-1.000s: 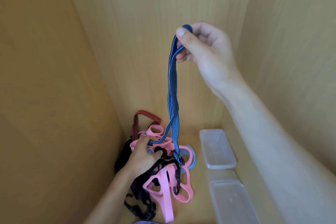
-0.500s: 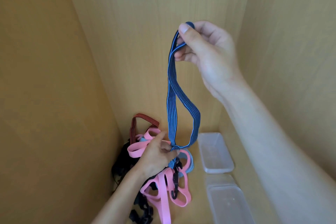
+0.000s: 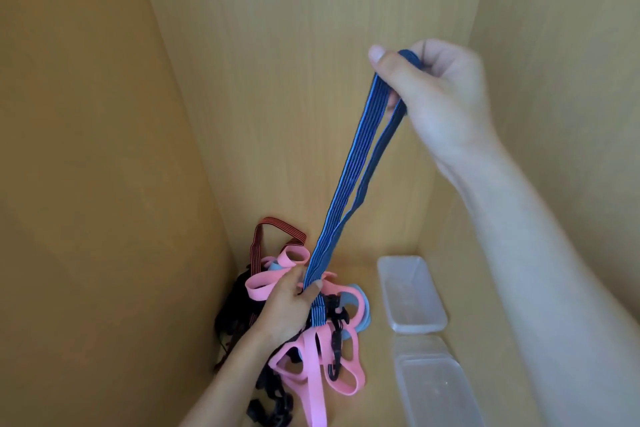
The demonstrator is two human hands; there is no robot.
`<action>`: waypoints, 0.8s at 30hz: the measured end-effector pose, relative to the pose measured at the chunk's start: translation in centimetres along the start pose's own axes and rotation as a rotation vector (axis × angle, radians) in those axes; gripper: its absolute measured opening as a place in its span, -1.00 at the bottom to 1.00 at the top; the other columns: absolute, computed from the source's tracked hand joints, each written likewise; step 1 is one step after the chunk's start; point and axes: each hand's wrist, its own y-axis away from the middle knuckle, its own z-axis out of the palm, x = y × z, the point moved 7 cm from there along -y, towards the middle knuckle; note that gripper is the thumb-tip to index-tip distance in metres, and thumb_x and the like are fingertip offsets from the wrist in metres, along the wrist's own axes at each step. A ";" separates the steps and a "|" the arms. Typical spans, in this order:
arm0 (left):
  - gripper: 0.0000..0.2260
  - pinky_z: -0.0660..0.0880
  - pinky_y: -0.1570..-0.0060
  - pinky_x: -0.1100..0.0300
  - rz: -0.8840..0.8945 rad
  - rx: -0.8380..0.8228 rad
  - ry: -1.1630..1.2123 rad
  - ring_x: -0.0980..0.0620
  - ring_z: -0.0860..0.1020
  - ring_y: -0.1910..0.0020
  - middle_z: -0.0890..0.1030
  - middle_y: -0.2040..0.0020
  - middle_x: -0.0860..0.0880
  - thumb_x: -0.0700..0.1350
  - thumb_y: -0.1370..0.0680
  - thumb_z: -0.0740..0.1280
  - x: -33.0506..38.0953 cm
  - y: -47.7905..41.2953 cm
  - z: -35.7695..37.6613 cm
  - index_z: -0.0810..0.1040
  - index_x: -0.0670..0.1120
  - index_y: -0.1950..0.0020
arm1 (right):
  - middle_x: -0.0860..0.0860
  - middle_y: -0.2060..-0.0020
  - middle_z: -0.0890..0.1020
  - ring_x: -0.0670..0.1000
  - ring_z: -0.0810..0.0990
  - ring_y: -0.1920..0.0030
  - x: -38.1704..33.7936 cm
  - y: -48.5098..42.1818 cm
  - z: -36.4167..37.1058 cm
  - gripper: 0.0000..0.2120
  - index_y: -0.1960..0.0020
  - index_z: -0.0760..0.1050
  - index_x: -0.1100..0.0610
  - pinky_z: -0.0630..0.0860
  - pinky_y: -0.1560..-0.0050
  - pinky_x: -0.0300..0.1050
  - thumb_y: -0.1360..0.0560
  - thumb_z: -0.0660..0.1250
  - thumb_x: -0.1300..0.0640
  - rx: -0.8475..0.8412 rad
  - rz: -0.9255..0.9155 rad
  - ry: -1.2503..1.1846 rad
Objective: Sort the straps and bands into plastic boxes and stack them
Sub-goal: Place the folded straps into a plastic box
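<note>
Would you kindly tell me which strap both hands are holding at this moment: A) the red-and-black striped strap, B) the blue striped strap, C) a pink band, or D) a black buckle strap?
B: the right hand pinches the top loop of the blue striped strap, and the left hand pinches its lower end.

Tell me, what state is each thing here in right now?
Blue striped elastic band, held nearly straight between both hands.
Right hand, pinching the band's top loop.
Left hand, pinching its lower end.
Pink rubber bands, tangled in a loose pile.
Far clear plastic box, open, empty.
</note>
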 end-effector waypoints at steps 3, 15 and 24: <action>-0.87 0.51 0.14 0.41 -0.077 0.043 0.176 0.17 0.64 0.12 0.70 0.18 0.11 -0.23 -0.69 0.23 -1.0 0.4 -0.7 0.57 -0.14 -0.12 | 0.06 0.34 0.49 0.01 0.48 0.30 1.1 -0.8 -1.3 -0.68 0.28 0.40 0.10 0.55 0.14 0.05 -0.41 0.48 -0.05 0.067 0.048 0.055; -0.74 0.39 0.38 0.12 -0.457 -0.192 0.730 -0.04 0.34 0.49 0.38 0.40 -0.14 -0.11 -0.69 0.13 -2.4 3.3 1.2 0.51 -0.24 0.04 | 0.06 0.10 0.63 0.05 0.60 0.11 6.9 -0.9 -1.6 -0.82 0.03 0.54 0.18 0.54 0.05 -0.05 -0.61 0.18 0.31 -0.028 0.390 -0.313; -0.30 0.48 -0.10 -0.17 -0.531 -0.453 1.322 -0.15 0.43 0.22 0.43 0.17 -0.23 0.42 -0.52 0.22 0.5 5.1 5.3 0.50 -0.27 -0.07 | -0.03 0.20 0.69 -0.16 0.65 0.23 9.0 8.4 2.7 -0.76 0.04 0.48 0.14 0.54 0.15 -0.30 -0.50 0.37 0.46 -0.138 0.238 -0.180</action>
